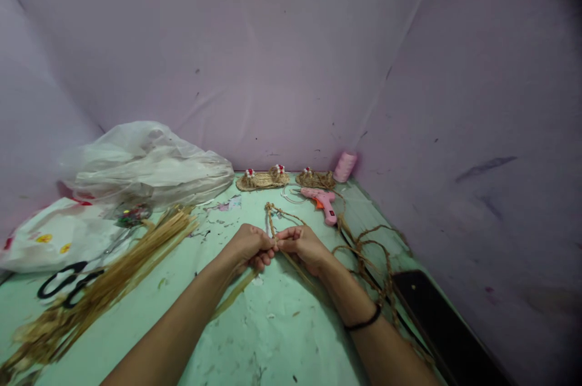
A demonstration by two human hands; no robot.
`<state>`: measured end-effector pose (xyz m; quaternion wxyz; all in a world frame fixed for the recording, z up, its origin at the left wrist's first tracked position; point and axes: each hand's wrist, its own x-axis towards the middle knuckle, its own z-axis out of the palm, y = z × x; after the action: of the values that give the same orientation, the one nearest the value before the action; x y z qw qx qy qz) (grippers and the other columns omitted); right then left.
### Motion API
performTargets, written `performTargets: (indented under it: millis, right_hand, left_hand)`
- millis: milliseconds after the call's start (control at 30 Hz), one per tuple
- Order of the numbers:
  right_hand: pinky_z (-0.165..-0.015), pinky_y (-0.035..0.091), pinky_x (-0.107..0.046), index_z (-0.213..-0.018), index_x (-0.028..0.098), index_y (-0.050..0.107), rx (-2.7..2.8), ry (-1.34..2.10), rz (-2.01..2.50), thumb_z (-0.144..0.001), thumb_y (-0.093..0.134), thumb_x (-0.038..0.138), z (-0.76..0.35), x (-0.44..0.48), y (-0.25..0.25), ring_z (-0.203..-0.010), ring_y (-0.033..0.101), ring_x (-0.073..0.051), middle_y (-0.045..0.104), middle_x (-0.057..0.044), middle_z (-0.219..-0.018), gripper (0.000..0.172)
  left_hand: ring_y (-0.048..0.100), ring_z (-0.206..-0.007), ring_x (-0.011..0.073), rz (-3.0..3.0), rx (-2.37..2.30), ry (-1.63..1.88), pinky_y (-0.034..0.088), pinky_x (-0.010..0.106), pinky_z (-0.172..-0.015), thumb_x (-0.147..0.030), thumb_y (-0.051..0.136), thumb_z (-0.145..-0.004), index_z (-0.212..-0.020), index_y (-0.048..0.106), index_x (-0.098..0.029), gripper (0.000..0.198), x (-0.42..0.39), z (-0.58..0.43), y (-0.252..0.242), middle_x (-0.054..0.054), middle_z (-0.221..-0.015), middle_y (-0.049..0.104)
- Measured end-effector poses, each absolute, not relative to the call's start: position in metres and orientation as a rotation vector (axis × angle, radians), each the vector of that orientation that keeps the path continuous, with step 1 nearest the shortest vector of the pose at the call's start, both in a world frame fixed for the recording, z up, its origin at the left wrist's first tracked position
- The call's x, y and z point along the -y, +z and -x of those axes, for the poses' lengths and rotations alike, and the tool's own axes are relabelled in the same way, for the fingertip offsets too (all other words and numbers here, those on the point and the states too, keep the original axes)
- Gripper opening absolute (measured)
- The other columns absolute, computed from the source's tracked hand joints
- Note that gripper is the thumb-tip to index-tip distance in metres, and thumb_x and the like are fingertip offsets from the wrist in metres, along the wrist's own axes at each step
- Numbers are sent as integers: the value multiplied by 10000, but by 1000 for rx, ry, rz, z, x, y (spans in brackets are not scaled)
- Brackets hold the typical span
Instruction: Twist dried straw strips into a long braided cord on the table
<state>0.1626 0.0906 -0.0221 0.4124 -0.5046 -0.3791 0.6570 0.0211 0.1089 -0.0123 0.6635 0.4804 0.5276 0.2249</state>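
Observation:
Both my hands meet over the middle of the table at the end of a braided straw cord (pixel 271 220). My left hand (pixel 252 246) pinches it between thumb and finger from the left. From the right, my right hand (pixel 302 245) pinches it at nearly the same spot. The cord runs away from my fingers to a small knot, and a thinner twisted length curves off to the right. Loose flat straw strands (pixel 236 296) hang below my hands on either side. My fingertips hide the exact crossing of the strands.
A straw bundle (pixel 118 271) and black-handled scissors (pixel 68 283) lie left, near plastic bags (pixel 159 168). Woven straw slippers (pixel 262 181), a pink glue gun (pixel 322 201) and a thread spool (pixel 345 166) are at the back. Coiled rope (pixel 386 259) and a dark flat object (pixel 441 319) lie right.

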Motion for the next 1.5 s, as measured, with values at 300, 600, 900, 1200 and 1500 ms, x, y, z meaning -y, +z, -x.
performTargets:
  millis: [300, 600, 900, 1200, 1500]
  right_hand:
    - [-447, 285, -204, -501, 124, 582, 1065, 1517, 1268, -481, 586, 169, -157, -92, -26, -427, 416, -67, 549, 4, -445, 50]
    - [-408, 235, -203, -486, 143, 551, 1249, 1288, 1553, -530, 534, 139, -156, -94, -31, -388, 339, -59, 520, 13, -423, 47]
    - [-483, 278, -257, -560, 153, 648, 1835, 557, 1943, -607, 549, 181, -153, -72, 5, -529, 518, -161, 638, -111, -587, 113]
    - [-522, 306, -251, -741, 152, 694, 2230, 348, 1955, -666, 468, 158, -128, -54, 21, -630, 591, -188, 674, -128, -733, 238]
    - [-530, 379, -214, -721, 129, 633, 1506, 954, 1756, -691, 499, 224, -173, -86, 10, -586, 552, -129, 638, -55, -662, 167]
  left_hand:
    - [402, -286, 68, -1149, -1196, 544, 283, 179, -276, -213, 514, -597, -546, 509, -121, 106, -106, -25, -13, -20, -405, 486]
    - [279, -282, 40, -1414, -1218, 556, 181, 177, -324, -195, 461, -583, -486, 499, -133, 121, -104, -23, -15, -64, -316, 338]
    - [253, -363, 36, -1446, -1306, 663, 168, 187, -369, -178, 493, -539, -438, 486, -122, 116, -104, -32, -30, -61, -352, 314]
    - [249, -238, 44, -1181, -1214, 601, 120, 184, -291, -137, 443, -525, -421, 463, -142, 105, -103, -24, -13, -55, -273, 340]
    - [255, -260, 20, -1139, -1106, 593, 94, 168, -307, -179, 531, -510, -531, 540, -112, 70, -107, -16, -12, -44, -341, 427]
